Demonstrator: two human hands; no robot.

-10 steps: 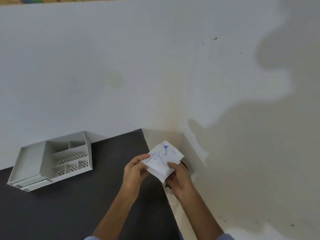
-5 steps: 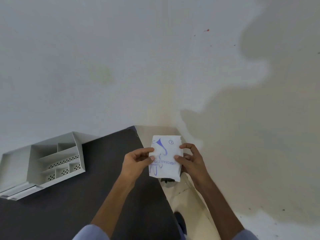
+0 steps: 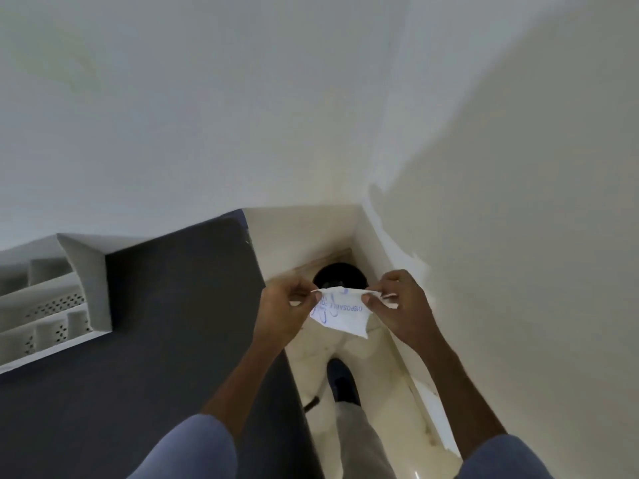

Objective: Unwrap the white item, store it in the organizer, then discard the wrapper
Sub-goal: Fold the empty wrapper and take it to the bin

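A white paper wrapper (image 3: 340, 316) with blue print hangs between my two hands, above the floor gap right of the dark table. My left hand (image 3: 281, 311) pinches its upper left corner and my right hand (image 3: 397, 302) pinches its upper right corner, pulling the top edge taut. A small torn flap sticks out past my right fingers. What the wrapper holds is hidden. The grey organizer (image 3: 86, 271), with several perforated compartments, stands on the table at the left edge of view.
The dark table (image 3: 173, 340) fills the lower left. A black round bin (image 3: 340, 273) stands on the pale floor in the corner, directly below the wrapper. White walls close in at the back and right. My shoe (image 3: 342, 382) is on the floor.
My hands have spread apart to the wrapper's top corners, stretching its upper edge. The view has tilted down, showing the black bin and the floor; the organizer has slid to the left edge.
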